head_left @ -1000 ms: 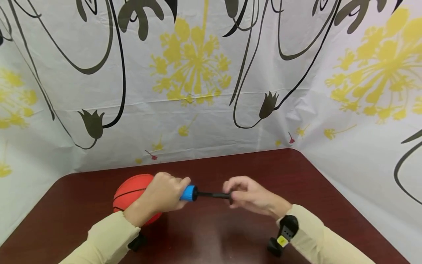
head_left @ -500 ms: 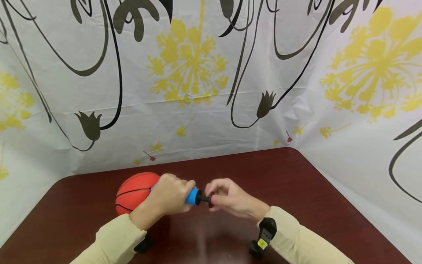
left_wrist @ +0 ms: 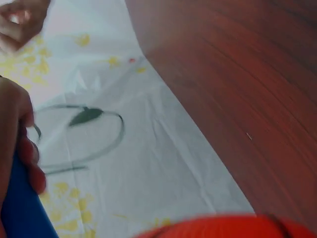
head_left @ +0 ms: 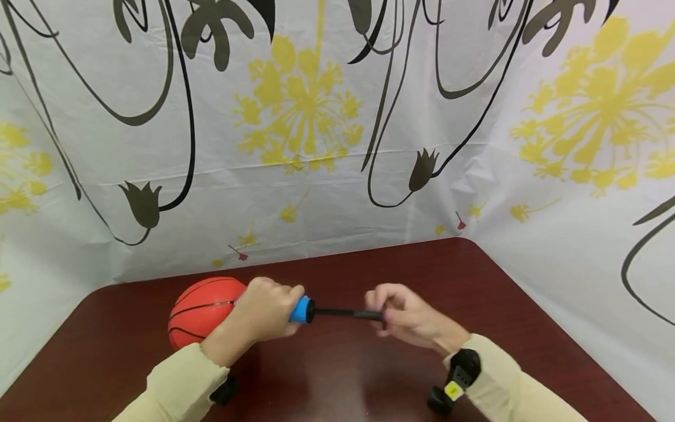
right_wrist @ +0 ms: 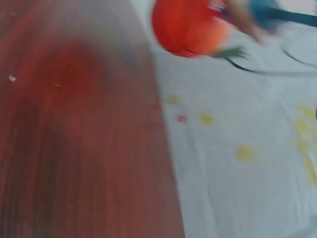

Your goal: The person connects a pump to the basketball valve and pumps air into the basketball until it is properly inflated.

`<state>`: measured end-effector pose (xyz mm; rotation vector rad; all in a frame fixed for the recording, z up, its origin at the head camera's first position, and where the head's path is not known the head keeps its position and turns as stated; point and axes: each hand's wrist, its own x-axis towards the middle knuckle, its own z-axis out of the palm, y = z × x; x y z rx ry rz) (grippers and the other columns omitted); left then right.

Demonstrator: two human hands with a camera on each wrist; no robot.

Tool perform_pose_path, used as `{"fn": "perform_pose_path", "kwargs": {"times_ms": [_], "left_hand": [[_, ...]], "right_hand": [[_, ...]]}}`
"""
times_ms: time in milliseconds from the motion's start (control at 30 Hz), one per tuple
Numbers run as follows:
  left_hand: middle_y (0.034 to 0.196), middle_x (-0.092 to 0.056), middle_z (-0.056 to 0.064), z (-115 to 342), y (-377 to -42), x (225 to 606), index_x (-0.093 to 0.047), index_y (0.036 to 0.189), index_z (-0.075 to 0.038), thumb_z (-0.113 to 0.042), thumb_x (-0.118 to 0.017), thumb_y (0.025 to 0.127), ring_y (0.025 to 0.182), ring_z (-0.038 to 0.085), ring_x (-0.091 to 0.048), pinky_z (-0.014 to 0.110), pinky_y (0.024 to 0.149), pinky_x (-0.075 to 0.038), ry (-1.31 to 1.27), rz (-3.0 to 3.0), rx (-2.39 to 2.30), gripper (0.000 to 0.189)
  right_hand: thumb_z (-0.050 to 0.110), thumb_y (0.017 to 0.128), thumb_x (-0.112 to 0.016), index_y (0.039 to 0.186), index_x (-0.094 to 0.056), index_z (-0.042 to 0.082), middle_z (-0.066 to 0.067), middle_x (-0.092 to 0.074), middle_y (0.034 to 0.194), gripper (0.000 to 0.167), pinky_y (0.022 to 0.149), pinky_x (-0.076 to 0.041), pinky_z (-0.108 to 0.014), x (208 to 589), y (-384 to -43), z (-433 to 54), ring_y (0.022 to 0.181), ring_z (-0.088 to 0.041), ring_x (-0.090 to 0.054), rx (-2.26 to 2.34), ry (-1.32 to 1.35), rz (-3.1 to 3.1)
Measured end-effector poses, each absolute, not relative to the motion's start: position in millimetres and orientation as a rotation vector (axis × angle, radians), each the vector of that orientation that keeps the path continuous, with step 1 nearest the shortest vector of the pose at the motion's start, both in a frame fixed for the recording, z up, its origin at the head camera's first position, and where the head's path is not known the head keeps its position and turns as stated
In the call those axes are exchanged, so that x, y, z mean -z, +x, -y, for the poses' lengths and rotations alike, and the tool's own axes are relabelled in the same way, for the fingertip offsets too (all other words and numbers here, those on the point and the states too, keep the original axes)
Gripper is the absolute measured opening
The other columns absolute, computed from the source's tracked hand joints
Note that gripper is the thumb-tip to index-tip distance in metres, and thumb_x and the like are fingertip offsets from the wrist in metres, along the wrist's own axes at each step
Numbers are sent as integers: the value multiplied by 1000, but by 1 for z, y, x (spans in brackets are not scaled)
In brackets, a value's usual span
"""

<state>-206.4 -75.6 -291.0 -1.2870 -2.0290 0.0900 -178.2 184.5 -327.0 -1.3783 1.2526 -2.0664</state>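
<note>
My left hand (head_left: 269,310) is wrapped around the blue barrel of a hand pump (head_left: 302,309), just to the right of an orange-red basketball (head_left: 203,313). The pump's black rod extends a long way toward my right hand (head_left: 408,316), which pinches the handle at its end between thumb and fingers. In the left wrist view the blue barrel (left_wrist: 25,203) shows under my curled fingers. The right wrist view is blurred; the ball (right_wrist: 188,27) appears at its top beside the pump's rod (right_wrist: 294,17). My left hand hides the pump's ball-side end in the head view.
A dark red-brown table (head_left: 337,375) lies beneath both hands. White patterned sheeting (head_left: 316,205) hangs along its back and sides. Each wrist carries a black strapped device, such as the one on the right wrist (head_left: 464,369).
My right hand pushed the pump handle left close to the barrel, then drew it back right, so the rod is long again. The ball and left hand shifted slightly right, then back left.
</note>
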Motion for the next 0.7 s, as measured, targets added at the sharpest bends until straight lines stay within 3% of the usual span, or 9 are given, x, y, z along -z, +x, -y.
{"fn": "perform_pose_path", "kwargs": {"times_ms": [233, 533, 700], "left_hand": [[45, -38, -6, 67, -201, 290, -43, 61, -12, -29, -71, 56, 37, 6, -34, 20, 38, -28, -1281, 2047, -138, 33], [44, -37, -6, 93, -217, 297, -40, 65, -10, -26, -73, 54, 34, 6, -31, 20, 35, -25, -1280, 1887, 12, 38], [45, -38, -6, 92, -212, 292, -41, 63, -10, -27, -73, 53, 35, 6, -33, 20, 36, -27, -1282, 1939, -80, 37]], "right_hand": [[10, 85, -55, 95, -60, 12, 0, -52, 94, 11, 68, -50, -27, 333, -187, -143, 78, -9, -58, 2091, -1275, -1515], [10, 88, -51, 99, -58, 9, -2, -51, 92, 12, 74, -47, -25, 313, -176, -179, 82, -11, -53, 2096, -1167, -1249], [12, 89, -49, 97, -57, 11, -1, -49, 90, 11, 73, -46, -22, 325, -179, -176, 81, -10, -52, 2098, -1213, -1131]]}}
